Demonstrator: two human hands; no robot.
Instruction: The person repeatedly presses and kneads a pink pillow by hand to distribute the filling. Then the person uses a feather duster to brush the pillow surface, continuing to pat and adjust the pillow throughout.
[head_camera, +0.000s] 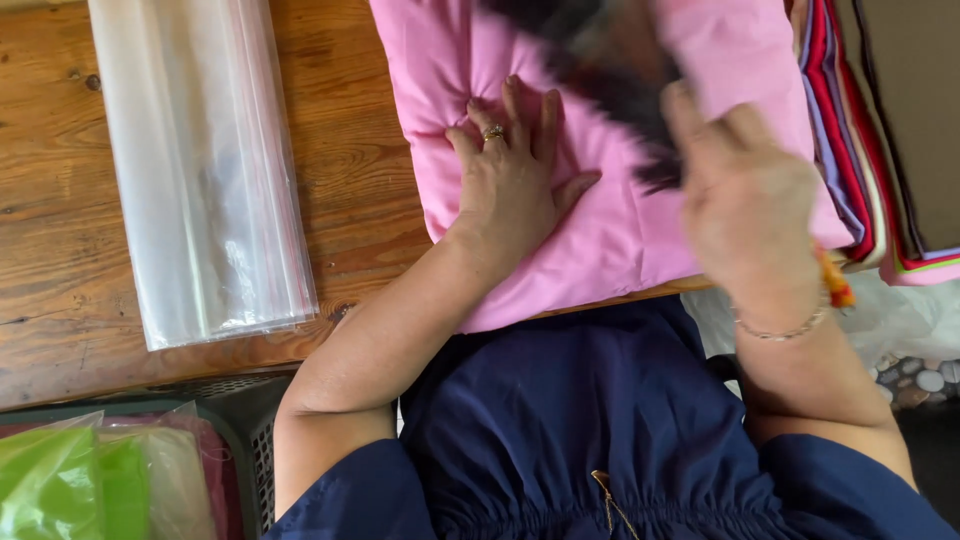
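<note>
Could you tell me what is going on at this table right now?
A person in a dark blue garment presses the left hand flat on a folded pink cloth on the wooden table. The right hand holds a dark, blurred object over it. Clear plastic bags lie to the left, stacked coloured fabrics to the right.

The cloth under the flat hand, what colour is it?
Pink. The cloth shows plainly in the head view, under the left hand.

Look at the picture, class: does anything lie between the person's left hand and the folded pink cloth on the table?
Nothing visible does. The left hand lies flat on the folded pink cloth, palm down and fingers spread, in direct contact. The right hand holds a dark, blurred object above the cloth, off to the side of the left hand.
</note>
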